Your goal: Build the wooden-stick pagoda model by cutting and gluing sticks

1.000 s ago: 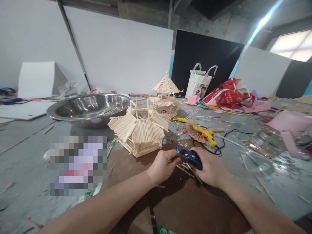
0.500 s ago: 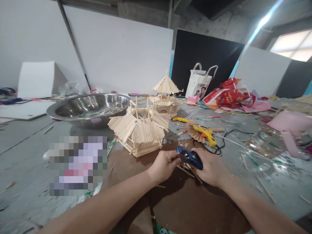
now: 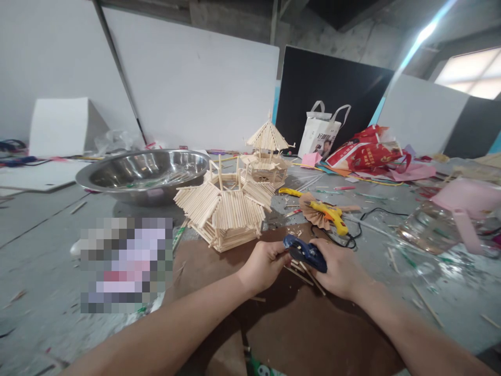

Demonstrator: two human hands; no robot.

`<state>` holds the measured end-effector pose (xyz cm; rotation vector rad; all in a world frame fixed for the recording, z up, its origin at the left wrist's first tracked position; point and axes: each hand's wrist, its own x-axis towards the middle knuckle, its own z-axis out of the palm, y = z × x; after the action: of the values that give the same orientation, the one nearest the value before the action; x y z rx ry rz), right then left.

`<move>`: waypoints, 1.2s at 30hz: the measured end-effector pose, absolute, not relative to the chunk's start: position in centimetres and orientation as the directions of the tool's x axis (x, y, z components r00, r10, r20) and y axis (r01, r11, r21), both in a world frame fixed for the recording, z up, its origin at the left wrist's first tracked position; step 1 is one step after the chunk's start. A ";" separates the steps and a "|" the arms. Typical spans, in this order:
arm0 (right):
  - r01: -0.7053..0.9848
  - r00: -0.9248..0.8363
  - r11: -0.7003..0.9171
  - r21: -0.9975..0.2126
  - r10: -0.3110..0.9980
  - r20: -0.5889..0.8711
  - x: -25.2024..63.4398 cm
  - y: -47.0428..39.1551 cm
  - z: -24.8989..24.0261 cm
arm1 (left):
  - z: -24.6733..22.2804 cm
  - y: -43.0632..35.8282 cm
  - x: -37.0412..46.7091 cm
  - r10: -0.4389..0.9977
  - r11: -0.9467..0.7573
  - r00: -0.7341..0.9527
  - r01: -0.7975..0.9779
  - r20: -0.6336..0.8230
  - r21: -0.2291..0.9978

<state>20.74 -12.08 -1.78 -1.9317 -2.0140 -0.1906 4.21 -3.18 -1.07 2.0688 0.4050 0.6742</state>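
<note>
My right hand (image 3: 340,267) is wrapped round a dark blue hand cutter (image 3: 307,251), whose rounded head points left. Close against that head, the fingertips of my left hand (image 3: 263,266) are pinched together; what they hold is too small and hidden to name. Several thin wooden sticks (image 3: 302,277) lie under the cutter on a brown board (image 3: 313,329). Just beyond my left hand stands a many-sided wooden stick model (image 3: 238,209), with sloping roof panels and a few upright sticks at its open top.
A finished-looking stick pavilion (image 3: 268,141) stands behind the model. To the left is a wide steel basin (image 3: 117,190). A yellow glue gun (image 3: 331,216) with a black cord lies beyond my right hand. A pink-lidded clear jug (image 3: 430,224) stands at the right, among scattered sticks.
Both hands and the cutter hold almost the same place. Slightly more of the short pale stick pieces shows beneath the cutter.
</note>
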 end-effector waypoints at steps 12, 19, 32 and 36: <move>0.988 0.031 0.018 -0.153 0.949 0.314 20.3 -12.0 -1.2 | -0.9 -3.0 4.2 0.524 -0.615 0.774 0.055 0.356 0.787; 0.964 -0.024 0.098 -0.246 0.958 0.287 20.3 -11.8 -1.1 | -0.9 -3.0 4.1 0.491 -0.606 0.817 0.072 0.301 0.792; 0.979 -0.020 0.081 -0.187 0.951 0.308 20.5 -11.9 -1.3 | -1.0 -3.1 4.2 0.494 -0.582 0.826 0.084 0.271 0.809; 0.986 -0.015 0.064 -0.155 0.953 0.301 20.5 -11.9 -1.4 | -1.1 -3.2 4.2 0.507 -0.591 0.818 0.101 0.271 0.800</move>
<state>20.54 -11.89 -1.41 -1.9440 -2.0249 -0.1401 4.20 -3.16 -1.13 2.1543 0.4456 0.6128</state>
